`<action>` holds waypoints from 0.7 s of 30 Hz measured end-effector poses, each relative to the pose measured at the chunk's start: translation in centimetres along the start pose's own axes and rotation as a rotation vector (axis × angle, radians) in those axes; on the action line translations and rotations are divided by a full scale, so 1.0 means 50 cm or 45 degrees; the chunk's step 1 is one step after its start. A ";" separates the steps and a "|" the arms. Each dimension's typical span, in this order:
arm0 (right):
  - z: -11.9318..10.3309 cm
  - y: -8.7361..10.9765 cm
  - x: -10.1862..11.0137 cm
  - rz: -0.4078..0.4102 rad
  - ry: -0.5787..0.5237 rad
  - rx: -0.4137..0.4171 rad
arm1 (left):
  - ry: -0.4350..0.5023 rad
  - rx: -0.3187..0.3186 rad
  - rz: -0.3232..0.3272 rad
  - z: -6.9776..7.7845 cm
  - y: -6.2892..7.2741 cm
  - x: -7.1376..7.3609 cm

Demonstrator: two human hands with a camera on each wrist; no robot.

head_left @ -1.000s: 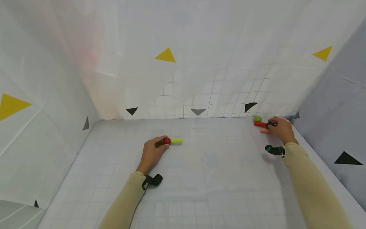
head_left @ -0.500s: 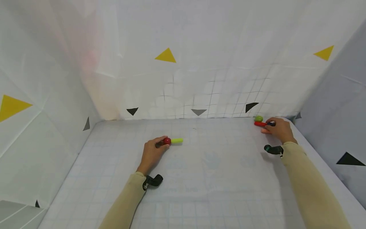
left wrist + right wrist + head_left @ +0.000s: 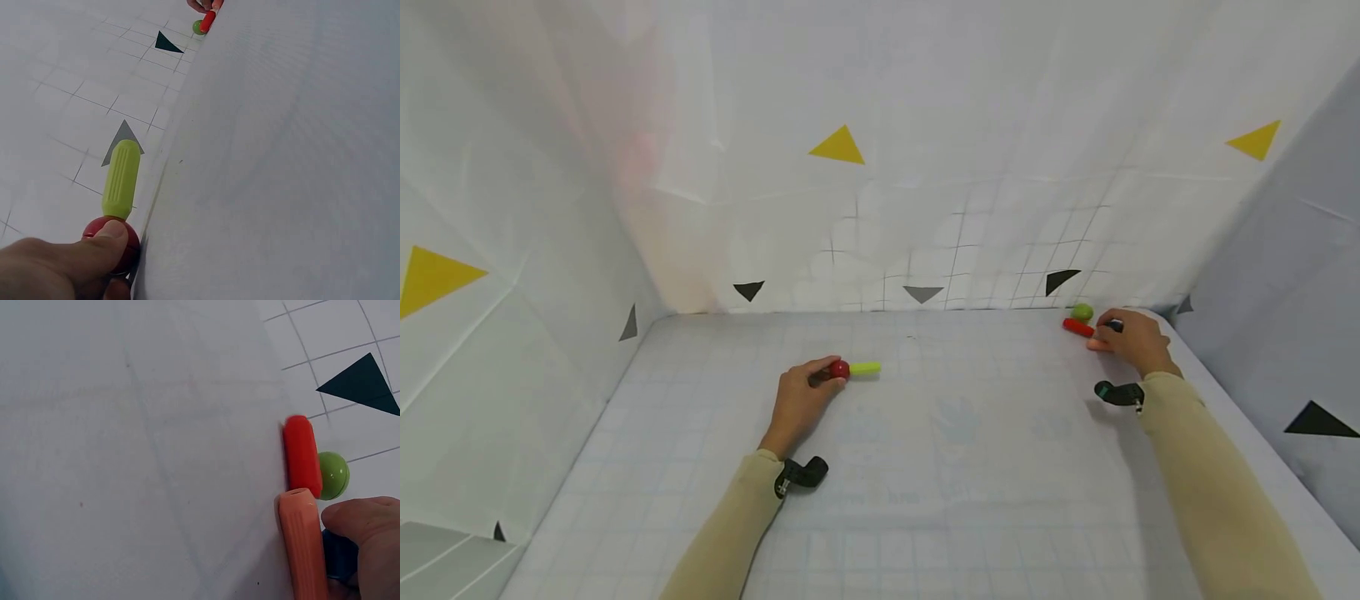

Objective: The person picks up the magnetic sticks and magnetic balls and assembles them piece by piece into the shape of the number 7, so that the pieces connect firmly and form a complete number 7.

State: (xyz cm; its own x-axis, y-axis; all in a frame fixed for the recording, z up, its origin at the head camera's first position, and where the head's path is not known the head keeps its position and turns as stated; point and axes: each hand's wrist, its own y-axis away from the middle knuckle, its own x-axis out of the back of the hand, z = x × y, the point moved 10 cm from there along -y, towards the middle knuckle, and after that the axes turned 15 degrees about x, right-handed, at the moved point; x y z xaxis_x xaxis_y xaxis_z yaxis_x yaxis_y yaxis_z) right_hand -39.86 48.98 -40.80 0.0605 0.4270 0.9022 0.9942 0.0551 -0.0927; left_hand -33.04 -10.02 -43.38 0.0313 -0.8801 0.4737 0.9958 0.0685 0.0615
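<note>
On the left, my left hand (image 3: 799, 402) pinches a red ball (image 3: 130, 253) between thumb and fingers. A ribbed yellow-green handle (image 3: 122, 178) sticks out from the ball, pointing right in the head view. At the far right, my right hand (image 3: 1137, 343) holds a dark blue ball (image 3: 340, 555) with curled fingers. Close beside that hand lie a red handle (image 3: 300, 453) and an orange handle (image 3: 303, 544). A green ball (image 3: 334, 475) rests against the red handle's far side. Fingers hide how the blue ball and the handles join.
A white back wall (image 3: 925, 208) meets the white table (image 3: 880, 467) just behind the green ball. Close by my right hand rises the right side wall (image 3: 1270, 333). The left side wall (image 3: 550, 375) borders the table's other edge.
Near my right hand, the red handle has swung from lying straight across to a slant, its left end farther back. The orange handle shows less than before. My left hand stays put.
</note>
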 end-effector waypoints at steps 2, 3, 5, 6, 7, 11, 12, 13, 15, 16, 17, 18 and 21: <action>0.002 0.001 0.000 0.001 0.005 -0.017 | 0.000 0.006 -0.004 0.000 0.000 0.000; 0.003 0.001 0.001 0.004 0.001 -0.029 | 0.000 0.008 -0.005 0.001 0.000 0.000; 0.001 0.001 0.004 0.012 0.001 -0.044 | -0.004 0.007 -0.004 0.001 0.001 0.001; -0.002 0.000 0.006 0.018 -0.003 -0.049 | -0.004 0.007 -0.002 0.001 0.001 0.001; -0.005 -0.001 0.009 0.023 -0.004 -0.052 | -0.004 0.006 0.002 0.002 0.002 0.002; -0.015 -0.001 0.021 0.044 -0.032 -0.071 | 0.003 0.013 0.007 0.002 0.002 0.004; -0.016 0.000 0.023 0.049 -0.040 -0.078 | 0.004 0.016 0.004 0.002 0.002 0.004; -0.017 0.001 0.025 0.057 -0.047 -0.080 | 0.005 0.018 0.000 0.002 0.002 0.003; -0.020 0.003 0.029 0.075 -0.073 -0.076 | 0.007 0.022 -0.007 0.001 0.002 0.002; -0.021 0.003 0.031 0.083 -0.081 -0.071 | 0.006 0.025 -0.008 0.001 0.002 0.001; -0.021 0.004 0.032 0.091 -0.093 -0.066 | 0.005 0.026 -0.010 0.000 0.003 0.001; -0.022 0.005 0.034 0.097 -0.104 -0.060 | 0.005 0.027 -0.011 0.001 0.003 0.000; -0.022 0.006 0.036 0.110 -0.133 -0.051 | 0.004 0.026 -0.009 0.000 0.003 -0.001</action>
State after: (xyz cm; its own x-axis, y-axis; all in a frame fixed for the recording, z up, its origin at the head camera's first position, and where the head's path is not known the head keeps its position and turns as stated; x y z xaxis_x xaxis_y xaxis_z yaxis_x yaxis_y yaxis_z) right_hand -39.34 48.76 -38.75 0.1387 0.5207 0.8424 0.9885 -0.0213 -0.1497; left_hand -32.89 -9.96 -43.38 0.0245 -0.8823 0.4701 0.9940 0.0717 0.0827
